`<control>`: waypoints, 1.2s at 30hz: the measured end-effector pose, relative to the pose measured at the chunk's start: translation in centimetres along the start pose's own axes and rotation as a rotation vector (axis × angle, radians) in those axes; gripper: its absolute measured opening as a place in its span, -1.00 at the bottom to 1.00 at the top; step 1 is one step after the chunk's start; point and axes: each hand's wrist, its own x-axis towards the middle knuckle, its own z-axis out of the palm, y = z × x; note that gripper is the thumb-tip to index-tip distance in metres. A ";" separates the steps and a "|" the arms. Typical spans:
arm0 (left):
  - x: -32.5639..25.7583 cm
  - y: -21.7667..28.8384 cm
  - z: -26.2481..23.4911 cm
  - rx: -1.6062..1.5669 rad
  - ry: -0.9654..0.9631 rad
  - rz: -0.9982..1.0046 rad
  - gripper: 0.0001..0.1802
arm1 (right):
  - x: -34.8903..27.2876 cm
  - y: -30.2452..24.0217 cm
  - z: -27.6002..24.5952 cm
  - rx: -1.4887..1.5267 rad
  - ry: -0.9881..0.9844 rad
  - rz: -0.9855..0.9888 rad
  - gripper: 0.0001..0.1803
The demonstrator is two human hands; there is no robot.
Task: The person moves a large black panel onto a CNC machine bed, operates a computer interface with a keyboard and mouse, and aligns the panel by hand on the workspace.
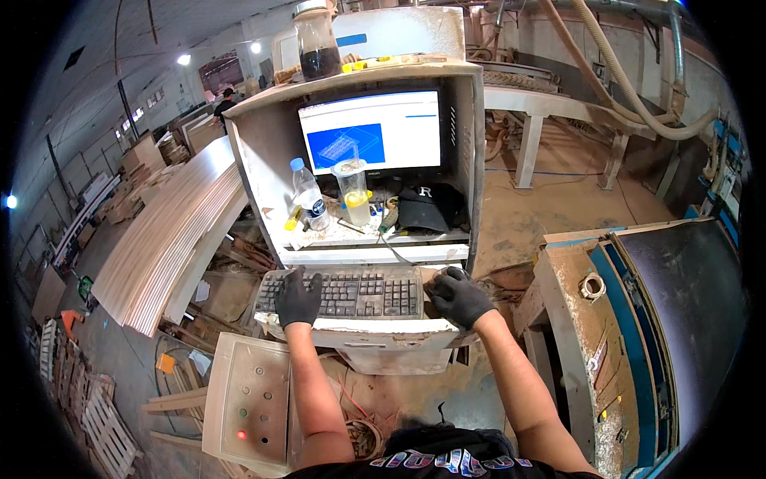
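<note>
Left hand [298, 298] loosely spread, empty, over keyboard [371, 294]; right hand [460, 298] palm-down, curled (grip unclear).

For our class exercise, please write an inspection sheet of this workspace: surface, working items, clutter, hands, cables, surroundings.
Surface: white keyboard tray, dusty, edge worn.
Working items: dusty keyboard on the tray; lit monitor inside the cabinet.
Clutter: blue-capped bottle, clear cup and black cap in the cabinet.
Hands: gloved left hand over the keyboard's left part; gloved right hand at its right end, grip hidden.
Cables: dark cable below the cabinet's shelf items.
Surroundings: stacked boards at left, hose at upper right.
</note>
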 end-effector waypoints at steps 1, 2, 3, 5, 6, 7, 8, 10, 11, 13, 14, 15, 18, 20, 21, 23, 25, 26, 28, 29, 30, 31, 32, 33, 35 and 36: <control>0.0 -0.1 -0.1 0.003 0.005 0.000 -0.43 | 0.0 0.0 0.0 -0.005 -0.012 -0.005 -0.50; -0.1 -0.2 -0.2 0.005 0.006 -0.002 -0.43 | 0.0 -0.2 0.0 -0.004 -0.013 -0.007 -0.50; -0.1 -0.3 -0.4 0.003 0.008 -0.007 -0.43 | 0.0 -0.3 -0.1 -0.015 -0.019 -0.019 -0.50; 0.0 0.2 -0.5 -0.001 0.007 -0.010 -0.43 | 0.0 -0.1 -0.1 -0.028 -0.024 -0.027 -0.49; 0.0 0.4 -0.7 -0.014 0.000 -0.019 -0.43 | 0.1 0.1 0.1 -0.023 -0.020 -0.024 -0.50; -0.1 0.6 -0.9 -0.027 -0.009 -0.028 -0.43 | 0.1 0.1 0.1 -0.017 -0.016 -0.020 -0.50; -0.1 0.8 -1.0 -0.028 -0.010 -0.028 -0.43 | 0.1 0.1 0.0 -0.018 -0.016 -0.019 -0.50; -0.1 1.0 -1.1 -0.044 -0.021 -0.059 -0.42 | 0.0 -0.1 -0.1 -0.018 -0.025 -0.013 -0.51; -0.2 1.0 -1.2 -0.043 -0.021 -0.059 -0.42 | 0.0 -0.2 -0.1 -0.017 -0.025 -0.013 -0.51; -0.2 1.0 -1.2 -0.041 -0.025 -0.062 -0.42 | 0.0 -0.2 -0.2 -0.018 -0.021 -0.028 -0.51; -0.1 0.9 -1.1 -0.042 -0.025 -0.061 -0.42 | 0.0 0.0 -0.1 -0.019 -0.020 -0.027 -0.51; -0.1 0.8 -1.0 -0.029 -0.030 -0.053 -0.42 | 0.0 0.4 0.1 -0.028 -0.010 -0.031 -0.52; -0.2 0.4 -0.9 -0.014 -0.032 -0.045 -0.41 | -0.1 -0.3 -0.2 -0.025 -0.015 -0.026 -0.55; -0.1 0.3 -0.8 -0.016 -0.027 -0.042 -0.41 | -0.1 -0.9 -0.5 -0.017 -0.026 -0.017 -0.56; -0.1 0.1 -0.8 -0.019 -0.030 -0.048 -0.41 | -0.2 -1.0 -0.5 -0.012 -0.029 -0.012 -0.57; 0.0 0.3 -0.6 -0.028 -0.034 -0.049 -0.41 | -0.1 -0.7 -0.6 -0.011 -0.026 -0.005 -0.57; -0.1 0.4 -0.5 -0.036 -0.023 -0.044 -0.42 | 0.0 -0.3 -0.3 -0.009 -0.027 -0.004 -0.57; -0.1 0.5 -0.6 -0.036 -0.022 -0.044 -0.42 | 0.0 -0.3 -0.3 -0.009 -0.026 -0.004 -0.57; -0.1 0.6 -0.7 -0.032 -0.023 -0.041 -0.43 | 0.0 -0.5 -0.3 -0.040 -0.011 0.008 -0.57; -0.1 0.5 -0.7 -0.031 -0.022 -0.042 -0.43 | 0.0 -0.7 -0.4 -0.040 -0.012 0.006 -0.57; -0.1 0.4 -0.7 -0.029 -0.023 -0.046 -0.43 | -0.1 -0.9 -0.6 -0.035 -0.029 0.017 -0.57; -0.1 0.4 -0.7 -0.027 -0.026 -0.048 -0.43 | -0.1 -1.1 -0.7 -0.031 -0.046 0.029 -0.56; -0.1 0.4 -0.7 -0.027 -0.025 -0.048 -0.43 | -0.1 -1.1 -0.7 -0.031 -0.046 0.028 -0.56; -0.1 0.5 -0.8 -0.023 -0.028 -0.052 -0.44 | -0.1 -1.0 -0.6 -0.036 -0.039 0.026 -0.57; -0.1 0.7 -0.8 -0.022 -0.031 -0.054 -0.44 | 0.0 -0.9 -0.6 -0.044 -0.030 0.026 -0.57; -0.1 0.9 -0.9 -0.015 -0.036 -0.058 -0.44 | -0.1 -1.0 -0.7 -0.035 -0.029 0.033 -0.58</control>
